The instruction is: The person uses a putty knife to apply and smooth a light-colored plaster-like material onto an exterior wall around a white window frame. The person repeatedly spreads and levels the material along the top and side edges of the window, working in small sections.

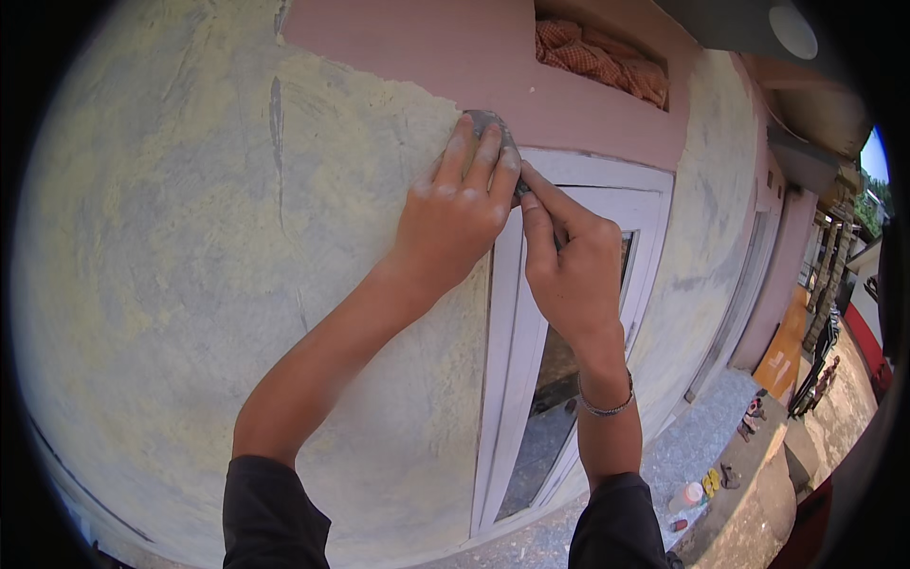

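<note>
High on the wall (379, 161), by the upper left corner of a white window frame (578, 171), a dark grey piece that looks like sandpaper (486, 120) lies against the surface. My left hand (455, 209) presses it there, its dusty fingers bent over the piece and pointing up. From the right, my right hand (573, 256) pinches the lower right edge of the same piece between thumb and fingers, in front of the frame. Most of the piece is hidden under my fingers. The paint beside it changes from patchy yellow and grey to pink.
Above the window is a recess stuffed with orange checked cloth (602, 62). Down to the right runs a tiled ledge (706, 427) with a white tub (687, 494), yellow sandals (711, 483) and other footwear. An orange board (785, 346) leans farther along.
</note>
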Demonstrator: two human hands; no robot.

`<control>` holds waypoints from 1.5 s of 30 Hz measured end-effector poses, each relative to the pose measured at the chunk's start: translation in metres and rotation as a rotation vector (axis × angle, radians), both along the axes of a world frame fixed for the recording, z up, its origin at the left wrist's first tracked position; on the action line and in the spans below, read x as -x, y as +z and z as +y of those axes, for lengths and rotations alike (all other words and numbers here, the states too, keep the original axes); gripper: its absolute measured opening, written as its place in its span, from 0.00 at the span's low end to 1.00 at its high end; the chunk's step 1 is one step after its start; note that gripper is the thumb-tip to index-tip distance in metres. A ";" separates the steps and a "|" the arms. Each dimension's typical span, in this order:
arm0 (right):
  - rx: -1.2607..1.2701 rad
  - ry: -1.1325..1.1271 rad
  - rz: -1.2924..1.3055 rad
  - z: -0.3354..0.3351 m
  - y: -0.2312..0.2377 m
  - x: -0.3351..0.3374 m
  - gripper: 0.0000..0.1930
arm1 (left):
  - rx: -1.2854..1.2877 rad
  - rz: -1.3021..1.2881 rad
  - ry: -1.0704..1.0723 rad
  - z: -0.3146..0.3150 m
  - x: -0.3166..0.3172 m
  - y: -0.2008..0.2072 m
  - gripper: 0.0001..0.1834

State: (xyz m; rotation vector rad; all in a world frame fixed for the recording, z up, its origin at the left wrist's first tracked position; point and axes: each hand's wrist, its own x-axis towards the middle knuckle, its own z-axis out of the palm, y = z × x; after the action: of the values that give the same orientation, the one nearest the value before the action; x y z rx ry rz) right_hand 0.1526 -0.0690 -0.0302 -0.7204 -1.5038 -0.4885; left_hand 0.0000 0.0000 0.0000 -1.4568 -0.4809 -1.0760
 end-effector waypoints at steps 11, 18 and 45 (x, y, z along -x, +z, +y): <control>0.039 0.021 0.083 0.008 -0.034 0.008 0.17 | 0.036 0.076 -0.055 0.005 0.005 -0.019 0.19; -0.034 0.069 0.121 0.015 -0.039 0.011 0.17 | 0.070 0.081 -0.058 0.004 0.003 -0.021 0.20; -0.053 0.039 0.177 0.016 -0.023 0.009 0.18 | 0.025 0.109 -0.079 0.012 0.001 -0.003 0.26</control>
State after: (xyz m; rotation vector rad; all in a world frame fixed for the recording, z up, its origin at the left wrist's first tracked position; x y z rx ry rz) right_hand 0.1432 -0.0531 -0.0532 -0.6739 -1.3327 -0.4222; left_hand -0.0009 0.0124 -0.0029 -1.5582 -0.3631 -1.0490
